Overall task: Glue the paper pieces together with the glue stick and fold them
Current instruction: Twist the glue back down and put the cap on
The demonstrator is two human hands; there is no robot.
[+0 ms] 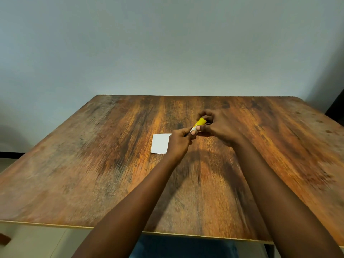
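Between both hands, glue stick, pinched

Two hands are showing, one left hand and one right hand. One yellow glue stick is sitting between them. One white paper piece is lying in view, and one wooden table is carrying it all.

Bare forearms, blue denim trousers

Worn wooden table fills the lower frame, pale blue-grey wall across the top, dark object cut off at the right edge.
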